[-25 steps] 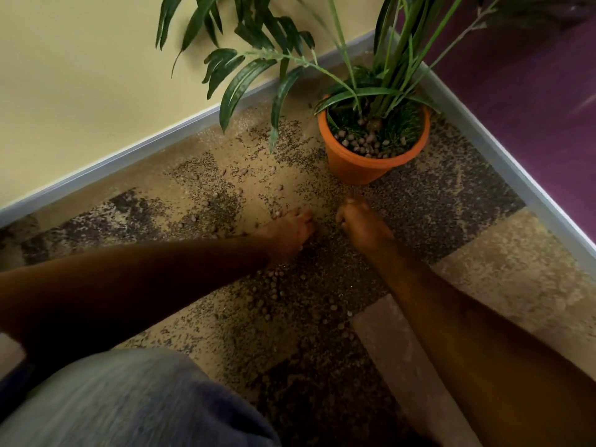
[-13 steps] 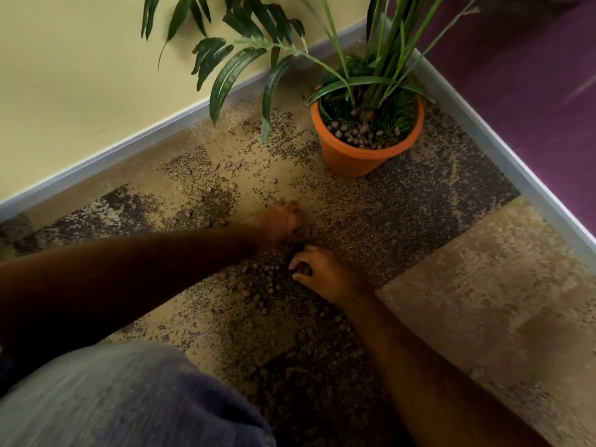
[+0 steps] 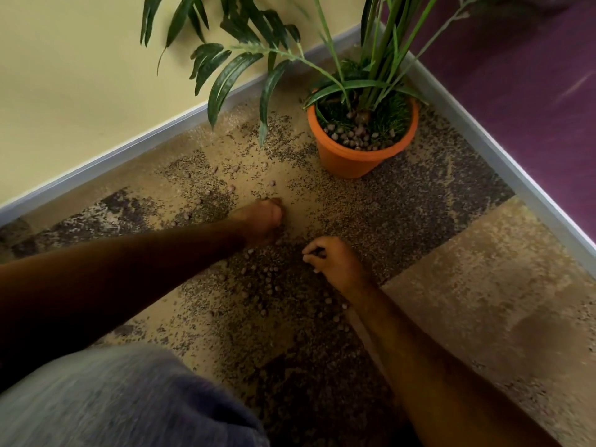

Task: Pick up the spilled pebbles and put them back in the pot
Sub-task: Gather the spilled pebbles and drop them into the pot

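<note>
An orange pot (image 3: 354, 156) with a green palm stands on the carpet near the corner, with several brown pebbles (image 3: 358, 137) lying on its soil. Spilled pebbles (image 3: 263, 277) are scattered over the carpet between my two hands, and a few more pebbles (image 3: 230, 188) lie farther left. My left hand (image 3: 263, 217) rests on the carpet in a fist, its fingers curled down around pebbles at their tips. My right hand (image 3: 333, 258) is at the right edge of the spill, with thumb and curled fingers pinching a pebble.
Palm leaves (image 3: 225, 75) hang over the carpet left of the pot. A grey skirting board (image 3: 96, 162) runs along the yellow wall, and another skirting board (image 3: 503, 162) along the purple wall. My knee in grey cloth (image 3: 113, 401) fills the lower left.
My right hand has drawn back from just below the pot to the pebble patch and curled its fingers there. My left hand has stayed in nearly the same spot.
</note>
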Available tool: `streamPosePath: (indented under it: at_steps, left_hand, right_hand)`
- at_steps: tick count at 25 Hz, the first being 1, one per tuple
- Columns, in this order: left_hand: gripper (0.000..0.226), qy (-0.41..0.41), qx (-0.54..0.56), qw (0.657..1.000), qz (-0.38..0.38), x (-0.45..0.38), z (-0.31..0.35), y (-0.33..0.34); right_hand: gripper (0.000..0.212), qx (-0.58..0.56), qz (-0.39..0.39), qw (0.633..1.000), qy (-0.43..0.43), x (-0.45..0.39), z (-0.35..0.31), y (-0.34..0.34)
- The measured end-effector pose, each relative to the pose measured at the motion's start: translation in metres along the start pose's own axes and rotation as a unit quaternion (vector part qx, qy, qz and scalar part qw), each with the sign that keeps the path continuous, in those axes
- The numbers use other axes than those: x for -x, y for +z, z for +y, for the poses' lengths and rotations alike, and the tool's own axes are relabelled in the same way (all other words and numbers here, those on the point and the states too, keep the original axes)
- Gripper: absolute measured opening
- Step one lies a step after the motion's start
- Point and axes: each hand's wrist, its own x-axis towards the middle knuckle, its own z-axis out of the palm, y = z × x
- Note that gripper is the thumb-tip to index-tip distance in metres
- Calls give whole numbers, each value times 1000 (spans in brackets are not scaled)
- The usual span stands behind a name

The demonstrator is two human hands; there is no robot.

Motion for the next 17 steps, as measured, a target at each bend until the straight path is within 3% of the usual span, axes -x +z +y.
streamPosePath:
  at_steps: [4, 9, 13, 17]
  left_hand:
    - [19, 9, 85, 996, 21, 2, -1, -17]
    - [17, 58, 182, 973, 127, -2, 18, -79]
    - [21, 50, 307, 934, 174, -9, 43, -136]
    - [20, 46, 348, 914, 205, -24, 64, -174]
  right_hand:
    - [9, -82, 58, 995, -16, -6, -13, -32]
    - [16, -152, 162, 971, -85, -15, -55, -84]
    - [16, -130, 240, 950, -151, -23, -82, -129]
    - [17, -57, 285, 948, -132, -40, -86, -166]
